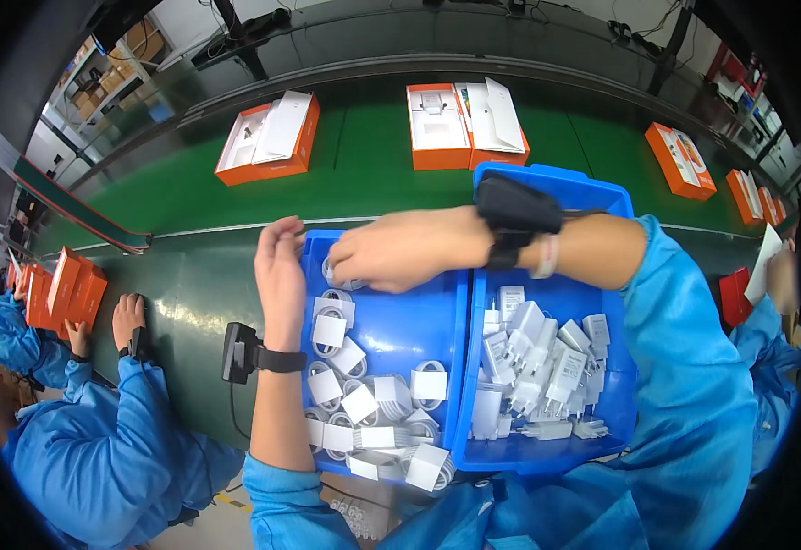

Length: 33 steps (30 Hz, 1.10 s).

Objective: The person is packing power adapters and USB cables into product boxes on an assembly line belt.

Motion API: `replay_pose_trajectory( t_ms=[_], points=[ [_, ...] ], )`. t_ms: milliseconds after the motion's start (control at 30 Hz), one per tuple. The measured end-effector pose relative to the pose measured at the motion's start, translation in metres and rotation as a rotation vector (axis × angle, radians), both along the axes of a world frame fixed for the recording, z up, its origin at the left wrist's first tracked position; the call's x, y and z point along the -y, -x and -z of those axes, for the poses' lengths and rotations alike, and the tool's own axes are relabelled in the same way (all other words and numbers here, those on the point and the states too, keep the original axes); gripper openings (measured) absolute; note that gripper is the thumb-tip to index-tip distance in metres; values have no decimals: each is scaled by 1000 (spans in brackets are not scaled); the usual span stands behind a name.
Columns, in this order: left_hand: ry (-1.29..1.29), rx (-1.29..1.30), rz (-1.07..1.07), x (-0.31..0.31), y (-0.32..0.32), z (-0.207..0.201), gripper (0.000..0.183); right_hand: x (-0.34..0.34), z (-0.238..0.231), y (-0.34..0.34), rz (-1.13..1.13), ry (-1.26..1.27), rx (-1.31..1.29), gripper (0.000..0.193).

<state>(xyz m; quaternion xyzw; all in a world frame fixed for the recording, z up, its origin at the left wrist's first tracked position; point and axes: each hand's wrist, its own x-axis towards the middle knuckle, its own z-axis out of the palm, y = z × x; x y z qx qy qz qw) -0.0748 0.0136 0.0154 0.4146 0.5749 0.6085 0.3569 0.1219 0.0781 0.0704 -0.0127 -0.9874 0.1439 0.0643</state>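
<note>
Two blue bins stand side by side in front of me. In the left bin [400, 335] lie several coiled white cables [360, 403] with white paper wraps. Several white plug-in chargers [565, 374] are heaped in the right bin [501, 456]. My right hand [409, 249] reaches across to the far left corner of the left bin, its bent fingers closed on a coiled white cable [331, 273], partly covered by them. Just outside that bin's left edge, my left hand [279, 270] is raised with its fingers loosely bent and apart, and nothing visible in it.
Beyond the bins runs a green conveyor belt [364, 197] with open orange boxes, one at left [267, 137], one at centre [441, 156], more at right [680, 162]. Co-workers in blue sit at left [98, 458] and right [767, 367]. Orange boxes [75, 289] are stacked at far left.
</note>
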Motion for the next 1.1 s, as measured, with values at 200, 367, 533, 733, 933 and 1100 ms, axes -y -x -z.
replay_pose_trajectory(
  t_ms=[200,367,533,733,933,1100],
  points=[
    [-53,-268,-109,-1,-5,-1,30,-7,13,31,9,-280,161,17],
    [-37,-446,-115,6,-12,-5,25,-3,12,37,9,-353,165,15],
    [-54,-484,-109,7,-13,-6,25,-3,17,29,27,-184,115,13],
    [-70,-519,-110,5,-13,-5,28,-6,29,30,64,-85,77,21],
    [-40,-450,-108,8,-13,-7,26,-26,-32,-12,37,69,-84,36],
    [-73,-449,-86,5,-21,-6,27,-127,-50,-117,542,-114,87,39]
  ],
)
